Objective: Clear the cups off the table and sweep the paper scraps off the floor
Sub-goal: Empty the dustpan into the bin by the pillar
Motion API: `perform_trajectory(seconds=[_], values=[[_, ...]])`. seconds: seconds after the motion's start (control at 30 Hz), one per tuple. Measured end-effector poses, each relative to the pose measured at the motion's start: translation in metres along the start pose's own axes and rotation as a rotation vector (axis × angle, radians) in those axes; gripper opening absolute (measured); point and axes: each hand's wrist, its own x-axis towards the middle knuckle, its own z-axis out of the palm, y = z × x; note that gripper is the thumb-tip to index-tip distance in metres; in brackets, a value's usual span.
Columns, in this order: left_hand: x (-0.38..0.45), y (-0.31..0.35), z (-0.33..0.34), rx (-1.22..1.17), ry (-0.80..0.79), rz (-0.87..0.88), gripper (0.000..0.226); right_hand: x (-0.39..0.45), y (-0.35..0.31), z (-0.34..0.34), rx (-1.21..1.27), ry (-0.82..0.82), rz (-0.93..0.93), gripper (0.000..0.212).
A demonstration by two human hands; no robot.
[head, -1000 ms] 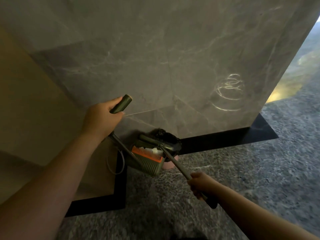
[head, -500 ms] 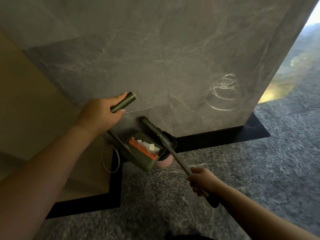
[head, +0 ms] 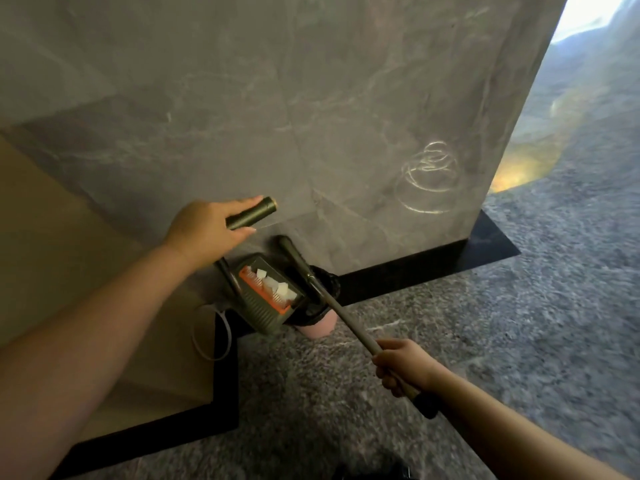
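Glossy marble wall (head: 311, 116); ribbed plastic dustpan (head: 265, 308).

At frame centre the left hand (head: 202, 233) grips the dustpan handle (head: 252, 213); white paper scraps (head: 277, 287) lie in the dustpan (head: 265, 311); lower right, the right hand (head: 403, 367) holds the broom handle (head: 349, 323)

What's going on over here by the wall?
A person is cleaning up. Their left hand grips the long handle of a green dustpan, which is lifted and holds several white paper scraps. Their right hand grips a broom whose head sits near the pan. Both are held over a pink bin with a black liner at the foot of the grey marble wall. The scraps are still in the pan, not yet tipped out.
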Motion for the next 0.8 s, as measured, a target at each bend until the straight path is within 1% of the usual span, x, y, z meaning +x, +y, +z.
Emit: perform_trajectory(seconds=[0.03, 0.1, 0.2, 0.27, 0.4, 0.57, 0.73, 0.8], values=[[0.004, -0.002, -0.003, -0.081, -0.014, -0.043, 0.059, 0.001, 0.002, -0.001, 0.006, 0.004, 0.003, 0.020], [0.010, -0.005, -0.009, -0.155, -0.069, -0.107, 0.055, 0.003, 0.005, -0.001, 0.019, 0.011, 0.009, 0.018], [0.013, -0.001, -0.010, -0.212, -0.195, -0.123, 0.053, 0.004, 0.006, 0.001, 0.037, 0.021, 0.013, 0.017], [0.012, 0.006, -0.008, -0.226, -0.234, -0.116, 0.051, 0.005, 0.005, 0.001, 0.038, 0.019, 0.013, 0.015], [0.010, 0.010, -0.002, -0.172, -0.151, -0.094, 0.045, 0.006, 0.003, -0.002, 0.035, 0.010, 0.009, 0.013], [0.009, 0.012, 0.003, -0.136, -0.104, -0.108, 0.042, 0.007, 0.004, -0.009, 0.002, -0.005, 0.010, 0.014], [0.001, 0.033, 0.014, -0.089, -0.074, -0.149, 0.041, 0.011, -0.004, -0.047, -0.089, -0.021, 0.016, 0.023], [-0.005, 0.047, 0.019, -0.126, -0.052, -0.167, 0.037, 0.013, -0.011, -0.067, -0.119, -0.047, 0.020, 0.023]])
